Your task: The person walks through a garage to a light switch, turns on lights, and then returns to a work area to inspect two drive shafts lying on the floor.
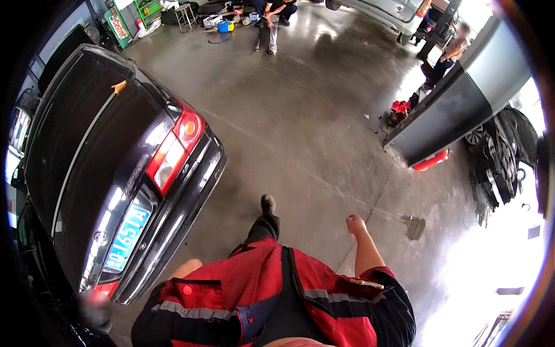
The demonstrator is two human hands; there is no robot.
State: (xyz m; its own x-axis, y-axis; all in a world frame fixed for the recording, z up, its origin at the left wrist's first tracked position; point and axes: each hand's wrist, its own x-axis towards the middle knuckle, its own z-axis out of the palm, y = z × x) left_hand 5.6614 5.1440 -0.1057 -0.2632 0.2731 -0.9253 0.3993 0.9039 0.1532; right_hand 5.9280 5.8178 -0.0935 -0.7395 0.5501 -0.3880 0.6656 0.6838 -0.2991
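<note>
My right hand hangs out ahead of my body over the bare concrete floor, fingers curled in, with no object showing in it. Only a small patch of my left arm or hand shows beside my jacket, close to the car's rear bumper; its fingers are hidden. On my left stands a black car, its trunk lid down, with a red and white tail light and a blue licence plate. One dark shoe of mine is forward on the floor. I wear a red and black jacket.
A grey pillar rises at the right, with a red cylinder at its foot. Dark car parts stand beyond it. Ahead are people, a raised vehicle and clutter along the wall. A wet patch marks the floor.
</note>
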